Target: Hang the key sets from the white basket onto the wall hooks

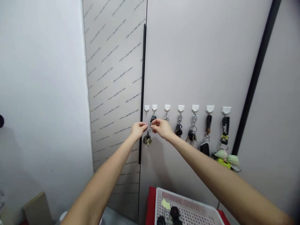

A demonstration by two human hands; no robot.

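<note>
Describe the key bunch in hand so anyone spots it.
On the grey cabinet door, find the row of white hooks. At its left end the key bunch dangles between left hand and right hand, the only set held by fingers rather than hanging free.

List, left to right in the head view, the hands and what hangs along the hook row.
left hand, key bunch, right hand, black fob, dark key cluster, brown-strapped car key, black strap with green charm

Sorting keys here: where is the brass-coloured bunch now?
Head view, near centre: the key bunch hangs between the left hand and right hand, just below the leftmost white hooks.
</note>
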